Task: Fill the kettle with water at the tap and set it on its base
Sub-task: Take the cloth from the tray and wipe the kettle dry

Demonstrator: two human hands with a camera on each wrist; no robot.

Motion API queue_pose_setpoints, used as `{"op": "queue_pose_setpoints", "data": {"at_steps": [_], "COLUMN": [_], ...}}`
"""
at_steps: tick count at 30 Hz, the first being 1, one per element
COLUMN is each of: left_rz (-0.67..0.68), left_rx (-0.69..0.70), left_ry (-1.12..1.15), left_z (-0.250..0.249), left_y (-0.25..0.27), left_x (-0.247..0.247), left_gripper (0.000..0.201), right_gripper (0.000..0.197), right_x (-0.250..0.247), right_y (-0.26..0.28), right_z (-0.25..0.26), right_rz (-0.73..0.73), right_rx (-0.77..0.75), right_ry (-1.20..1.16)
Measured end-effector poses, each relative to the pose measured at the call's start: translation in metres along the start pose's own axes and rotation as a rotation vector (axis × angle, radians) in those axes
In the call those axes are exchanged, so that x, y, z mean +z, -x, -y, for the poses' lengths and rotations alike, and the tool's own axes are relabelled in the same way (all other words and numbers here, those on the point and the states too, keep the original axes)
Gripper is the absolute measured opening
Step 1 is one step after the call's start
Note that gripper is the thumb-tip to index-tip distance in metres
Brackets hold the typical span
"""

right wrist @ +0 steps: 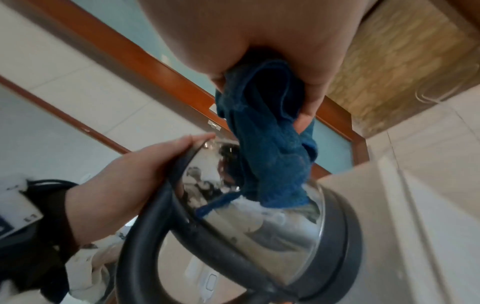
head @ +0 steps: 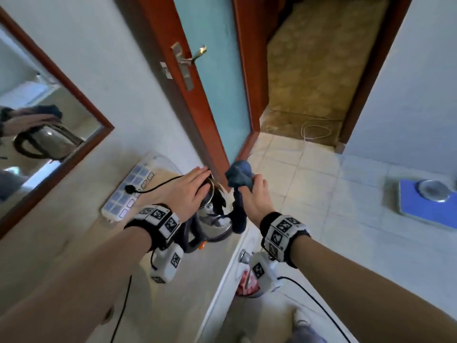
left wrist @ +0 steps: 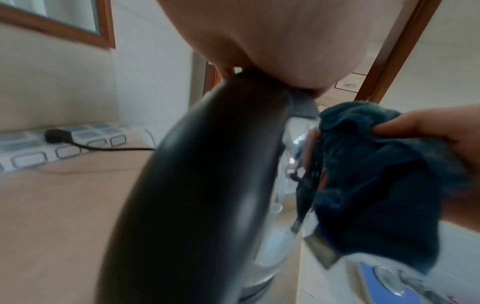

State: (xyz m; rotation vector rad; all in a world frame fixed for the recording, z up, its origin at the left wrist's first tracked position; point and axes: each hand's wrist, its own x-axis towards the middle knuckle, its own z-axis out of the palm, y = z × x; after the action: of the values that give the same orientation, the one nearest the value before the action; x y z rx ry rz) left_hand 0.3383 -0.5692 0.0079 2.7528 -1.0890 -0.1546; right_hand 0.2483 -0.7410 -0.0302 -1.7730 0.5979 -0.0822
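Note:
A steel kettle with a black loop handle stands on the beige counter close to its right edge. My left hand lies flat on the kettle's lid, fingers straight. My right hand grips a bunched dark blue cloth, whose hanging end touches the kettle's shiny side. A dark ring circles the kettle's bottom; I cannot tell whether it is a separate base. The right wrist view shows the left hand on the lid and the cloth against the steel.
A white power strip with a black plug lies behind the kettle, below a framed mirror. A door stands open beyond. A chrome fitting sits below the counter edge. A blue scale rests on the tiled floor.

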Motion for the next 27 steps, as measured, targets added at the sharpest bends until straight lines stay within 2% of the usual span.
{"op": "queue_pose_setpoints", "data": {"at_steps": [3, 7, 11, 13, 15, 18, 20, 22, 24, 27], "left_rz": [-0.063, -0.055, -0.058, -0.066, -0.085, -0.078, -0.087, -0.11, -0.117, -0.104], "left_rx": [-0.006, 0.012, 0.072, 0.084, 0.085, 0.067, 0.063, 0.071, 0.059, 0.052], "left_ry": [0.132, 0.187, 0.112, 0.107, 0.118, 0.12, 0.092, 0.073, 0.085, 0.093], "left_z": [0.01, 0.018, 0.024, 0.024, 0.023, 0.018, 0.017, 0.016, 0.014, 0.011], "left_y": [-0.004, -0.005, -0.003, -0.004, -0.002, 0.001, 0.002, 0.001, 0.001, 0.001], "left_x": [0.016, 0.025, 0.025, 0.026, 0.027, 0.024, 0.023, 0.024, 0.022, 0.022], "left_gripper": [0.049, 0.054, 0.055, 0.059, 0.061, 0.054, 0.052, 0.051, 0.049, 0.049], "right_gripper": [0.023, 0.051, 0.058, 0.057, 0.051, 0.04, 0.03, 0.022, 0.026, 0.035], "right_x": [0.038, 0.073, 0.103, 0.1, 0.089, 0.075, 0.077, 0.077, 0.075, 0.067], "right_y": [-0.001, 0.03, 0.087, 0.07, 0.022, -0.047, -0.058, -0.047, -0.041, -0.054], "right_z": [-0.012, -0.03, -0.046, -0.041, -0.031, -0.02, -0.027, -0.043, -0.061, -0.051], "right_rz": [0.007, -0.044, -0.013, -0.069, -0.1, -0.008, 0.006, 0.018, 0.033, 0.1], "right_rx": [0.032, -0.053, -0.165, -0.168, -0.113, -0.016, 0.01, 0.107, 0.192, 0.133], "right_ry": [-0.13, -0.386, -0.256, -0.287, -0.327, -0.277, -0.261, -0.347, -0.406, -0.407]}}
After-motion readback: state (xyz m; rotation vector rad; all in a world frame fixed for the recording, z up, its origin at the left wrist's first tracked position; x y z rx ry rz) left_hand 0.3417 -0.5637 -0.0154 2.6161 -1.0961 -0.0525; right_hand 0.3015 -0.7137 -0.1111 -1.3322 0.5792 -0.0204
